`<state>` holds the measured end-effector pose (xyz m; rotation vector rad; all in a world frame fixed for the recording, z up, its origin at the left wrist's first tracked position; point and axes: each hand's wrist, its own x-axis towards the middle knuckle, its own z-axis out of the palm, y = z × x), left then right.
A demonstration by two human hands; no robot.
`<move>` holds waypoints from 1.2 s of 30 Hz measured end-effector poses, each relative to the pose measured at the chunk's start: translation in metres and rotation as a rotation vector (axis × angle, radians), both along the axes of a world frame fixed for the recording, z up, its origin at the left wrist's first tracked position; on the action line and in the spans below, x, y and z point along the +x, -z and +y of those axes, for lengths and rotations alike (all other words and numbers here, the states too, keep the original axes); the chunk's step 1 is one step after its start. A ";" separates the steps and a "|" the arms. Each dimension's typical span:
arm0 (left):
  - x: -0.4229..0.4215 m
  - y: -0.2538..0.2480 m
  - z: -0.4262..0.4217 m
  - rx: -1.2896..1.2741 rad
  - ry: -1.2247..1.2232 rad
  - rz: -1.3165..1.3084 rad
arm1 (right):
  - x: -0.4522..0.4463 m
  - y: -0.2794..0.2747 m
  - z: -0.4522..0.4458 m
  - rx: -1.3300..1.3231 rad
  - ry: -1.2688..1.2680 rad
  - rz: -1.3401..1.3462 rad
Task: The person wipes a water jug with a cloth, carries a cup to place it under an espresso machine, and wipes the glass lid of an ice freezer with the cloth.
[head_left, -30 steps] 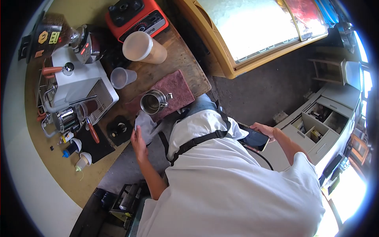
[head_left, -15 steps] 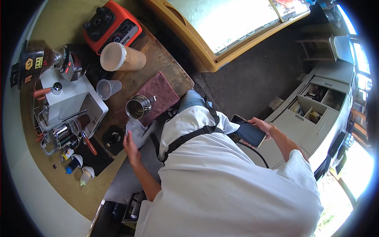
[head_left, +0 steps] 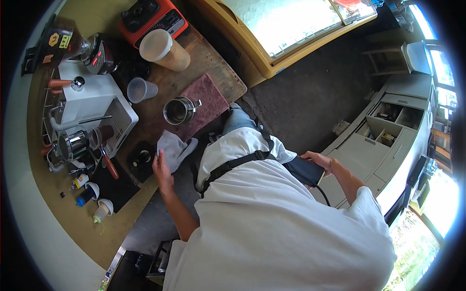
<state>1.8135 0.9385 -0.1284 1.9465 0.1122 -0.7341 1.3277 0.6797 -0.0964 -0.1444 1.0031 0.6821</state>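
Observation:
My left hand (head_left: 163, 170) is closed on a pale grey cloth (head_left: 171, 148) at the counter's front edge. Just beyond the cloth, a metal pitcher (head_left: 179, 110) stands upright on the counter beside a reddish towel (head_left: 208, 103). On the other side of my body, my right hand (head_left: 318, 163) grips a dark phone (head_left: 302, 170) by its outer end, near my white shirt. A black cable (head_left: 323, 194) runs close below the phone.
An espresso machine (head_left: 87, 99) and grinder (head_left: 63, 41) stand at left. A red blender base (head_left: 153, 22), a lidded tub (head_left: 165, 49) and a plastic cup (head_left: 141, 90) are on the wooden counter (head_left: 213, 58). Open drawers (head_left: 393, 123) lie at right.
The phone has tilted in my right hand, so its face shows less. My left hand stays on the cloth, which has shifted slightly away from the pitcher. The camera view has moved.

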 end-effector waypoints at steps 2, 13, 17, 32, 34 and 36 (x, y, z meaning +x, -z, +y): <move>0.003 0.001 0.010 -0.021 0.031 0.014 | 0.001 -0.001 0.007 0.023 -0.032 0.015; 0.029 -0.004 0.051 -0.061 0.124 0.037 | 0.033 -0.005 0.056 -0.147 -0.094 0.067; 0.033 -0.009 0.055 -0.091 0.168 0.047 | 0.064 -0.014 0.082 -0.193 -0.130 -0.002; 0.036 -0.027 0.032 -0.217 0.470 0.021 | 0.083 0.048 0.181 -1.484 -0.684 -0.352; 0.033 -0.042 0.024 -0.154 0.588 -0.020 | 0.083 0.066 0.187 -1.704 -0.578 -0.354; 0.030 -0.051 0.020 -0.128 0.712 -0.045 | 0.106 0.063 0.176 -1.655 -0.245 -0.032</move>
